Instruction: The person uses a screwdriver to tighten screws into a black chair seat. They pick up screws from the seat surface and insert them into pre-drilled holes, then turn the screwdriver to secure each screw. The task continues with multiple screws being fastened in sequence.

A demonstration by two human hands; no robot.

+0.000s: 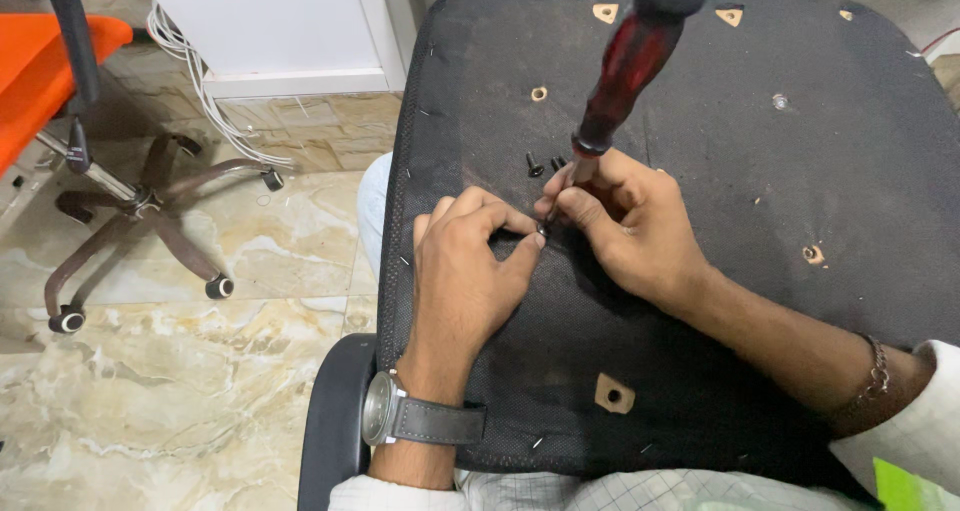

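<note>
An upturned office chair seat [700, 141] with a black fabric underside rests across my lap. My right hand [630, 226] grips the metal shaft of a screwdriver [630, 61] with a dark red translucent handle that leans up and to the right. Its tip meets a small black screw [543, 229] pinched between the thumb and forefinger of my left hand [465, 266]. A grey-strapped watch [400, 416] is on my left wrist. Loose black screws [535, 164] lie on the fabric just beyond my hands.
Several cut-out bolt holes [613, 394] show pale wood through the fabric. A black armrest [335, 421] curves at the lower left. On the marble floor to the left stands an orange office chair [40, 71] with a wheeled base [140, 206]. White cables [195, 71] hang by a white cabinet [270, 21].
</note>
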